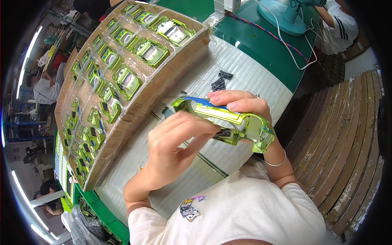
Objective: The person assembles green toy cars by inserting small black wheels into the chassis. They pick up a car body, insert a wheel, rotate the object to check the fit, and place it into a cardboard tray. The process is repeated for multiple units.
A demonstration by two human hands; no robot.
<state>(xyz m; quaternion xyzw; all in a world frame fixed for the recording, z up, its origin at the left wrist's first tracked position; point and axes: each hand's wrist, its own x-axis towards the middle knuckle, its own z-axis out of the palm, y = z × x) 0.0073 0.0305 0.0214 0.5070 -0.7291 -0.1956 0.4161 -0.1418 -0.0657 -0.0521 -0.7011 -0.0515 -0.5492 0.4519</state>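
Nearest the white shirt, the left hand (175, 132) is bringing its bunched fingertips against a small dark piece (223, 133) at the lower side of a lime-green frame (226, 116); whether those fingers are pinching it or only pressing, I cannot tell. The right hand (249, 104) is gripping the frame by its upper edge, fingers lying over the top, and is holding it tilted in the air above the surface (253, 71). With that one hand seemingly doing most of the supporting, a hard push from the left could be twisting the frame loose, and pressing off-line could be leaving the dark piece crooked or straining the thin bars (they are looking like the weakest part). The frame itself is showing glossy lime plastic, a blue strip along the top, open gaps between its bars and a curved, flared right end. Beyond it, loose dark pieces (218, 84) are lying on the surface. To the left, a cardboard box (136, 108) is holding rows of similar green frames (149, 51) in clear plastic compartments. Farther off, a teal fan (281, 18) is standing near a co-worker's striped sleeve (342, 29).
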